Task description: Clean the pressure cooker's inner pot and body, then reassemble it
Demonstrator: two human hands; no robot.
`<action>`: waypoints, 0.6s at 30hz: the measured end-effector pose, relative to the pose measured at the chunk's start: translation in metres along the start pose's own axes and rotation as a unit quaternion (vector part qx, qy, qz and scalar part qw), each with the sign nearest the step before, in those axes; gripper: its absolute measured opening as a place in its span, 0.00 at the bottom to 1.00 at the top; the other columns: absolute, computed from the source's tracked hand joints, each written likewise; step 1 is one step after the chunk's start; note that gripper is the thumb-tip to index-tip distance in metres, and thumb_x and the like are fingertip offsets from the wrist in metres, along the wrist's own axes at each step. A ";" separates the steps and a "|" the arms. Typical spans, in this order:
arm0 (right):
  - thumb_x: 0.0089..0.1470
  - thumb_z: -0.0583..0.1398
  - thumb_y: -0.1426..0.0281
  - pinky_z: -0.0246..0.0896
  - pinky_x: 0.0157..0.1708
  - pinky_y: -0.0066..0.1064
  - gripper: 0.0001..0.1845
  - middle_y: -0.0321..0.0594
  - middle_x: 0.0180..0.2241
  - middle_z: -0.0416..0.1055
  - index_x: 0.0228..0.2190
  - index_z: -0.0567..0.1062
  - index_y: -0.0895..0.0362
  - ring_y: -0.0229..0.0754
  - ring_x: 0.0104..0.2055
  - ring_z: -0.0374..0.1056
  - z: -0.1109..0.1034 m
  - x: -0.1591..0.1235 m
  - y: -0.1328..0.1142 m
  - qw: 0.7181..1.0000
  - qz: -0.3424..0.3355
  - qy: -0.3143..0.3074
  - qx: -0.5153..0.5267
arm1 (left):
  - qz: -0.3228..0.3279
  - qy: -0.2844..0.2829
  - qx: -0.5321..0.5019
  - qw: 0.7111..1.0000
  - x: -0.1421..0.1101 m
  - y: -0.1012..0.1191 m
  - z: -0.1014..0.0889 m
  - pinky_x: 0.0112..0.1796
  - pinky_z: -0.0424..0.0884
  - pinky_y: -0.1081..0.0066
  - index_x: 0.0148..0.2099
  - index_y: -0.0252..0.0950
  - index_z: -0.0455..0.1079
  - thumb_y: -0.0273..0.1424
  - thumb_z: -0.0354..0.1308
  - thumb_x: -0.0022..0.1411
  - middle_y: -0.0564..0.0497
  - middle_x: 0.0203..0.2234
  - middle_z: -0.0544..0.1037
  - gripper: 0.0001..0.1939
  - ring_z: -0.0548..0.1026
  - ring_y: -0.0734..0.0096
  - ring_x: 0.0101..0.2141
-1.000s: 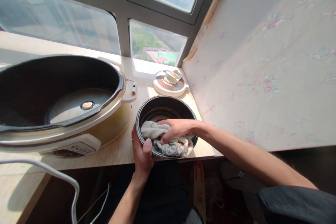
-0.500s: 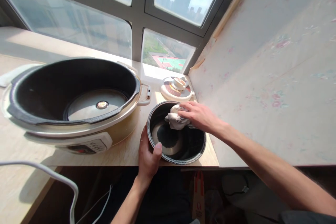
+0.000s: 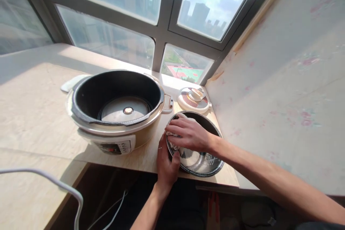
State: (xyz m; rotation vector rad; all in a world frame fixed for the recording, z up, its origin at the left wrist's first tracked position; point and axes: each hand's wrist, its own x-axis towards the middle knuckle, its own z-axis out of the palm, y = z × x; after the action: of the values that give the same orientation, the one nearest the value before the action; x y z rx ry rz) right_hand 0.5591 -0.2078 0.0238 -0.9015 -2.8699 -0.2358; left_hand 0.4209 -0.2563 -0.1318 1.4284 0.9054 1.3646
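A dark round inner pot (image 3: 208, 161) sits at the front edge of the pale wooden counter (image 3: 32, 115). My left hand (image 3: 167, 160) grips the pot's near left rim, thumb inside. My right hand (image 3: 188, 133) lies inside the pot against its left wall, fingers pressed onto a crumpled white cloth (image 3: 174, 144), which it mostly hides. The pot's shiny bottom shows below the hand.
A big cream electric cooker (image 3: 115, 115) stands open to the left of the pot, its control panel facing me. A small round lid (image 3: 194, 99) lies behind the pot by the window. The papered wall (image 3: 283, 79) rises on the right. A white cable (image 3: 54, 183) crosses the lower left.
My right hand has carried the cloth from the pot's near side to its far rim and now to its left wall. The view has lifted and pulled back.
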 end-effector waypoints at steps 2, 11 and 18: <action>0.71 0.54 0.74 0.64 0.51 0.41 0.14 0.47 0.50 0.76 0.39 0.80 0.55 0.47 0.52 0.68 -0.002 -0.005 0.001 1.000 -0.001 -0.014 -0.004 | 0.004 0.012 -0.003 1.000 0.000 -0.001 0.003 0.65 0.59 0.46 0.71 0.37 0.60 0.46 0.52 0.70 0.35 0.67 0.66 0.33 0.64 0.43 0.66; 0.66 0.55 0.78 0.63 0.50 0.41 0.16 0.51 0.54 0.73 0.48 0.80 0.55 0.51 0.53 0.68 -0.005 -0.063 0.034 0.943 0.284 -0.165 -0.042 | -0.008 0.014 -0.016 1.000 0.005 0.003 0.005 0.66 0.58 0.48 0.70 0.38 0.62 0.41 0.52 0.68 0.39 0.67 0.67 0.32 0.64 0.45 0.66; 0.49 0.60 0.79 0.63 0.38 0.29 0.20 0.42 0.42 0.78 0.40 0.84 0.53 0.45 0.42 0.74 -0.041 -0.085 -0.015 0.870 0.444 -0.184 0.110 | -0.003 0.038 -0.012 0.999 0.003 0.001 0.010 0.65 0.58 0.46 0.71 0.36 0.62 0.40 0.50 0.69 0.38 0.66 0.68 0.31 0.65 0.44 0.65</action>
State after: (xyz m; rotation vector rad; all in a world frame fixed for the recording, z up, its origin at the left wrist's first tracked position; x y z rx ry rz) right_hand 0.6222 -0.2751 0.0482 -2.2397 -2.3208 0.3869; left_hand 0.4306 -0.2552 -0.1297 1.3623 0.9399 1.4284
